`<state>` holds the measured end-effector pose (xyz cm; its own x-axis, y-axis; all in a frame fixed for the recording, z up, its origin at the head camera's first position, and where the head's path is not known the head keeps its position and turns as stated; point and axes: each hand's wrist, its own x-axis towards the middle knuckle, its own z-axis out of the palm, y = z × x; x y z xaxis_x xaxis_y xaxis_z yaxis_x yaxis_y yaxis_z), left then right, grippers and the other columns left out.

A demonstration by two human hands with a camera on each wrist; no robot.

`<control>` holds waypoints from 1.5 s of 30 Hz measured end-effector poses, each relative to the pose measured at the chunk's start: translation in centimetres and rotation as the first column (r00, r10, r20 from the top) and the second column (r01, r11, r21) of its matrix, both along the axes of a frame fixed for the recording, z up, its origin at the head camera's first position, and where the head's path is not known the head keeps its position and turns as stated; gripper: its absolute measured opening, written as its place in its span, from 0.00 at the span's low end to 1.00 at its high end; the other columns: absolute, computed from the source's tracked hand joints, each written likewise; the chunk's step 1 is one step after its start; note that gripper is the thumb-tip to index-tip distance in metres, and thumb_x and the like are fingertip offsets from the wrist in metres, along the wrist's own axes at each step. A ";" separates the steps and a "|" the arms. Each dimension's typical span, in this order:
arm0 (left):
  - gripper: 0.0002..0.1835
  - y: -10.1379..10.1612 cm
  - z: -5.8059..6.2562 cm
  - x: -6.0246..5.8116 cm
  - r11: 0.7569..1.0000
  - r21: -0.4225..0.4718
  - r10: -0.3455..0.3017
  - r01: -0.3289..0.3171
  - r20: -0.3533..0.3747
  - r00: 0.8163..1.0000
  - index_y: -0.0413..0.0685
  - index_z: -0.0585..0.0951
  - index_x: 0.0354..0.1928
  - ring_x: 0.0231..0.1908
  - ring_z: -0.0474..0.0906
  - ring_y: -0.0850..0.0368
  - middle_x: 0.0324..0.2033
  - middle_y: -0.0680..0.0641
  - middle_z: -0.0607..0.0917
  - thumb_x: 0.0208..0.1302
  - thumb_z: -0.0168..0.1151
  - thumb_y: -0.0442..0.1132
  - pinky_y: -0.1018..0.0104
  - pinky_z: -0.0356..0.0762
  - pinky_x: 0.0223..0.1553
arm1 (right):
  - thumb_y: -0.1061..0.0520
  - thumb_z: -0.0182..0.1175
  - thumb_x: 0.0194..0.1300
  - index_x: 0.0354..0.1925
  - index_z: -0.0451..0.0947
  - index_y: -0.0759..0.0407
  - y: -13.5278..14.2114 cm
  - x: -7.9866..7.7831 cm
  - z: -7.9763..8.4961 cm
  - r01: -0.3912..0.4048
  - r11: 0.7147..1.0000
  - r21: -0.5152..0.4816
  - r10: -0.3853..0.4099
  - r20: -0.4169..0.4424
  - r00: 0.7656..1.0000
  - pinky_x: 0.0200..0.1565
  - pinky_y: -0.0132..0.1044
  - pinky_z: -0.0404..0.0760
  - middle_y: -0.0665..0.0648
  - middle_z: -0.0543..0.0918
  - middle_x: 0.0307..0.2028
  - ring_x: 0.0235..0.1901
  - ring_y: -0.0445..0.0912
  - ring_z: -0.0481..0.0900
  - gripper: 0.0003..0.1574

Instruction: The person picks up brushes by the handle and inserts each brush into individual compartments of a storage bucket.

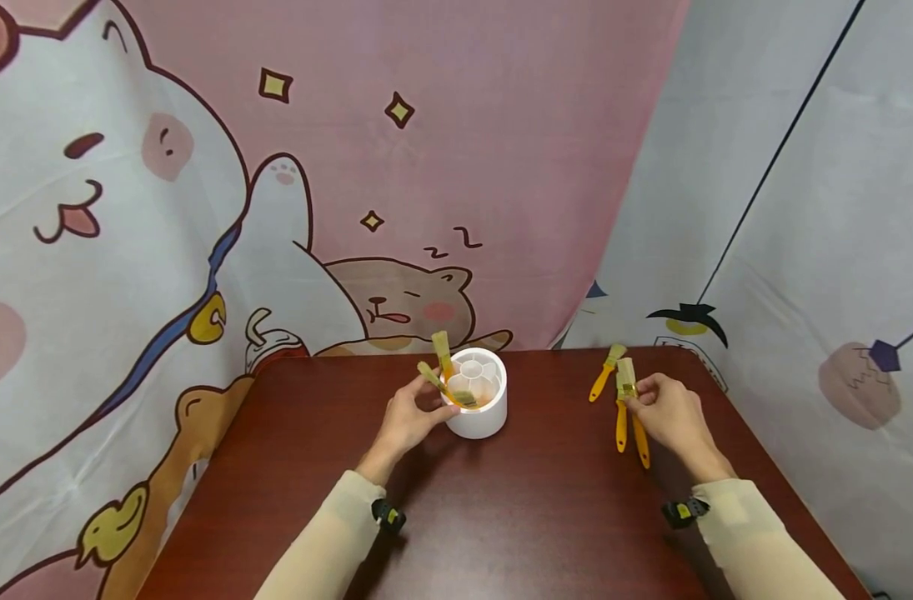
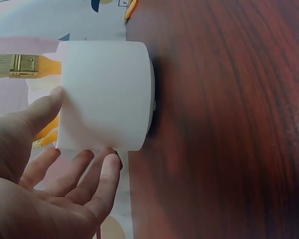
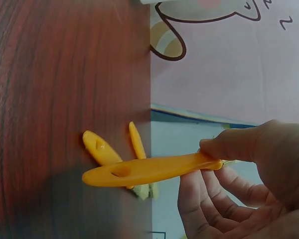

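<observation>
Apparently, the taking-up of a flat, pale-bristled brush with a yellow handle (image 3: 144, 170) is in hand: it is pinched near the neck by the right hand (image 1: 674, 412), just beside two similar brushes (image 1: 599, 387). A round white compartmented holder (image 1: 477, 425), with more brushes (image 1: 442, 352) inside, is gripped between the left hand's (image 1: 405, 418) thumb and curved fingers. Next, a carry leftward to the holder seems called for.

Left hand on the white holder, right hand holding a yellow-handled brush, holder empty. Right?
One miss: the white holder isn't empty; the head view shows brushes sticking out of it. The rest stands: left hand on the holder, right hand holding a yellow-handled brush.
</observation>
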<state>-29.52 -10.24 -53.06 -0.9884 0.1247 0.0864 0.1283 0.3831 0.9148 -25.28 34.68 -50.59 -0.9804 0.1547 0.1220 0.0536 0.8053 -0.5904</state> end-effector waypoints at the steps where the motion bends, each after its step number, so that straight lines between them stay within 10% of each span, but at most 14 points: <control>1: 0.43 0.0 0.1 0.0 1.000 -0.002 0.000 0.000 -0.002 1.000 0.58 0.82 0.82 0.62 0.95 0.35 0.65 0.39 0.94 0.66 0.90 0.40 0.46 0.93 0.62 | 0.55 0.76 0.79 0.57 0.83 0.72 -0.2 0.0 0.1 -0.004 1.000 -0.004 0.004 -0.004 1.000 0.31 0.40 0.86 0.71 0.93 0.43 0.32 0.52 0.88 0.22; 9: 0.37 -0.3 0.5 -0.1 0.999 -0.050 0.020 -0.020 0.004 1.000 0.58 0.86 0.78 0.70 0.88 0.34 0.64 0.42 0.95 0.68 0.88 0.42 0.32 0.82 0.73 | 0.55 0.79 0.77 0.54 0.84 0.67 -1.2 0.1 1.0 -0.055 0.998 -0.012 0.055 -0.058 0.997 0.31 0.37 0.85 0.67 0.94 0.42 0.33 0.51 0.90 0.20; 17: 0.31 -0.3 0.5 0.1 0.998 -0.055 0.006 -0.007 -0.007 1.000 0.53 0.88 0.73 0.66 0.90 0.31 0.65 0.39 0.94 0.70 0.86 0.41 0.39 0.88 0.64 | 0.55 0.80 0.75 0.53 0.86 0.64 -2.4 0.3 1.7 -0.084 0.996 -0.012 0.083 -0.108 0.991 0.33 0.34 0.83 0.64 0.94 0.42 0.37 0.51 0.90 0.18; 27: 0.43 0.8 0.9 0.6 0.994 -0.109 0.003 -0.002 0.007 1.000 0.47 0.80 0.79 0.78 0.81 0.34 0.71 0.39 0.90 0.64 0.89 0.45 0.28 0.72 0.82 | 0.54 0.82 0.74 0.52 0.87 0.62 -3.2 0.5 2.2 -0.089 0.996 -0.015 0.086 -0.137 0.987 0.34 0.32 0.82 0.62 0.94 0.42 0.38 0.49 0.90 0.18; 45: 0.51 2.5 0.6 1.0 0.982 -0.143 0.119 -0.121 -0.023 0.993 0.41 0.77 0.77 0.65 0.86 0.36 0.65 0.36 0.88 0.59 0.94 0.52 0.39 0.84 0.68 | 0.53 0.82 0.74 0.52 0.87 0.62 -4.9 0.8 3.2 -0.132 0.991 -0.022 0.127 -0.161 0.979 0.35 0.32 0.83 0.61 0.95 0.42 0.39 0.49 0.92 0.19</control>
